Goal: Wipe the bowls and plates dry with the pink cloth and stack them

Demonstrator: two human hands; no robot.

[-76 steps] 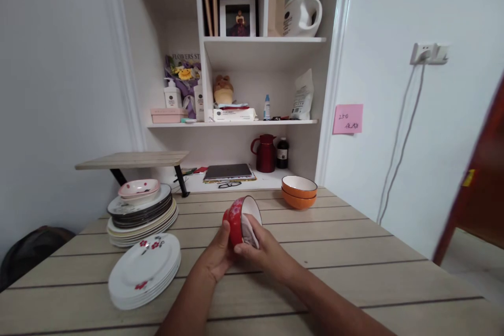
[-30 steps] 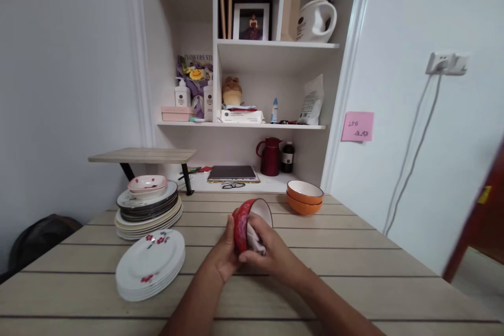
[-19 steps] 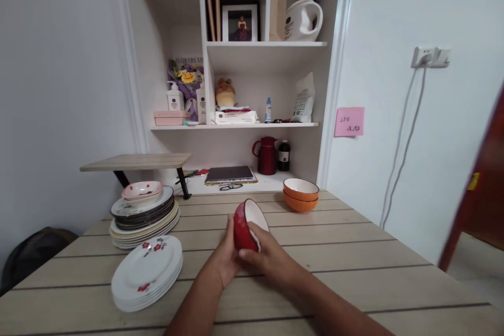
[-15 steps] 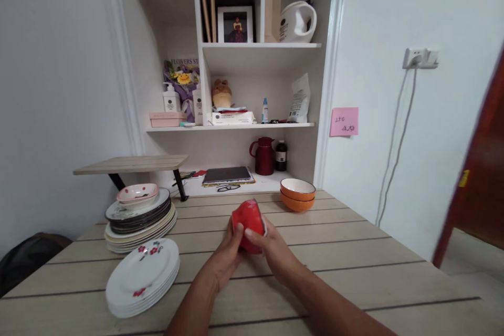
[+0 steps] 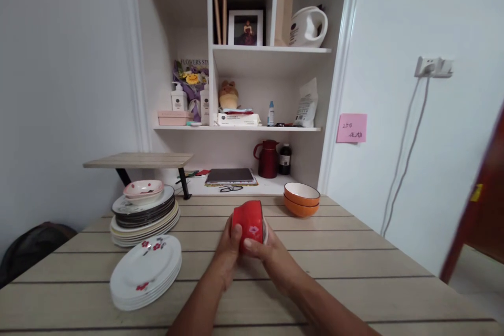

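Note:
A red bowl (image 5: 249, 220) with a small pink flower on its side is tipped on its side between my two hands, above the middle of the table. My left hand (image 5: 229, 244) closes on its left side, thumb against the red outside. From the right, my right hand (image 5: 270, 247) grips it with the thumb across the lower front. A pale rim shows at the bowl's right edge, and I cannot tell whether a second bowl sits inside. The fingers behind the bowl are hidden.
Stacked orange bowls (image 5: 302, 199) stand at the back right. On the left are flowered white plates (image 5: 145, 273) and a taller plate stack (image 5: 145, 223) topped by pink-rimmed bowls (image 5: 144, 190). A small raised shelf (image 5: 137, 160) stands behind them; a red jug (image 5: 268, 159) is in the alcove.
The red bowl has turned in my hands, so its flower now faces me. Both hands still hold it. The view has shifted slightly, moving the background rightward.

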